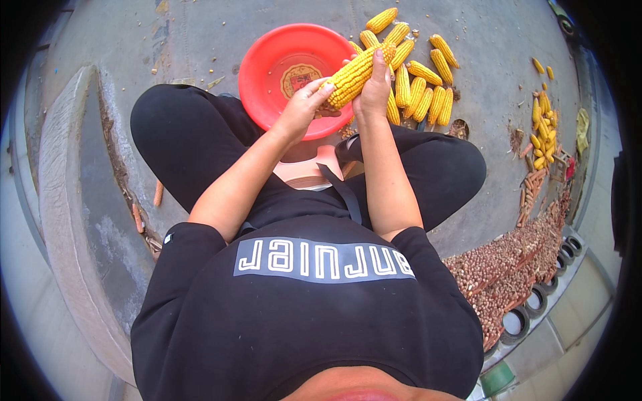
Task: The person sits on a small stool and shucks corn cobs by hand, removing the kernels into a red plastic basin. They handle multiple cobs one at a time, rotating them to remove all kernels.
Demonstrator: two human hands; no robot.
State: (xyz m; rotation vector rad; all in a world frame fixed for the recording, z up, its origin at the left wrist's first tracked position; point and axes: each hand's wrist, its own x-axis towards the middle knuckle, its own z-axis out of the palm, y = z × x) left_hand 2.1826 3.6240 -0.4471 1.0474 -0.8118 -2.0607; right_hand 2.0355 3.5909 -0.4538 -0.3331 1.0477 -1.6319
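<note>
My left hand (301,106) and my right hand (374,94) both grip one large ear of yellow corn (355,76). The left fingers are at its lower end; the right hand wraps the side near the upper end, thumb along it. Kernel rows cover most of the ear. It is held slanting above the right rim of a red plastic basin (252,65). A printed medallion (299,80) marks the basin's floor, where a few loose kernels lie. Just right of the basin, several husked corn ears (417,95) lie on the concrete, some partly hidden by my right hand.
A pink plastic stool (293,173) is between my legs. To the right lie more corn ears (544,133), stripped cobs (531,193), and a long cob heap (496,280) beside tyres (535,299). At left is a curved concrete kerb (59,190). Loose kernels dot the ground.
</note>
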